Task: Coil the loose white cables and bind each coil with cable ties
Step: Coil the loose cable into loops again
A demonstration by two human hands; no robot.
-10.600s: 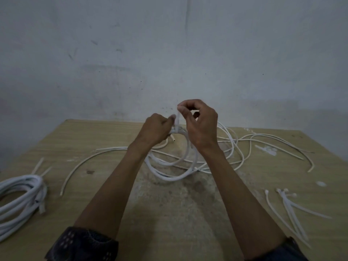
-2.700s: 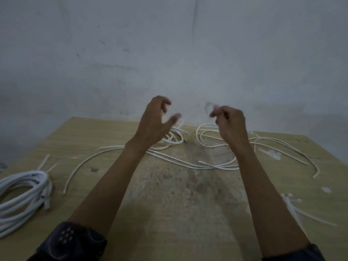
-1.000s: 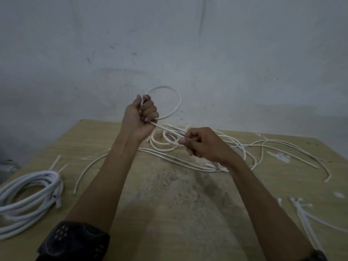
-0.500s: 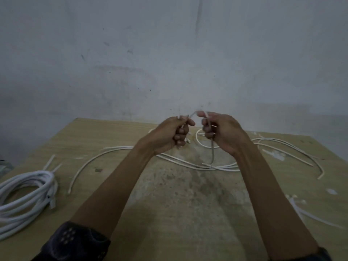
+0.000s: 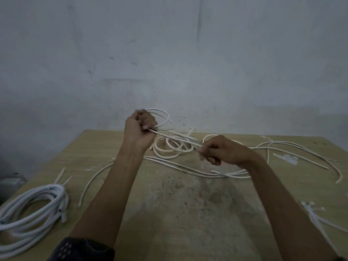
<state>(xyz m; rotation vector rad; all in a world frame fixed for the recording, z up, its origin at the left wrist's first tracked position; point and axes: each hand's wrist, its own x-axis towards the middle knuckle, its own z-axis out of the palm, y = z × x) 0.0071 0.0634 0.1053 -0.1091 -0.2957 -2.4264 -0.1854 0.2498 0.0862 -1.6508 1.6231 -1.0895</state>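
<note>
My left hand (image 5: 140, 129) is raised above the table's far side, fist closed on a small coil of thin white cable (image 5: 165, 117) whose loops stick out to its right. From that fist the cable runs down and right to my right hand (image 5: 222, 150), which pinches it lower, just above the table. More loose white cable (image 5: 173, 147) lies in loops and long strands behind and under both hands. A bundle of white cable ties (image 5: 318, 219) lies at the right front.
The wooden table (image 5: 178, 213) ends at a grey wall behind. A thick finished white coil (image 5: 32, 206) lies at the left front edge. Two short white pieces (image 5: 63, 176) rest beyond it. Long strands (image 5: 301, 149) trail toward the right edge.
Half a second ago both hands met at mid-height. Now my left hand has lifted with the coil, and my right hand has slid down and right along the cable.
</note>
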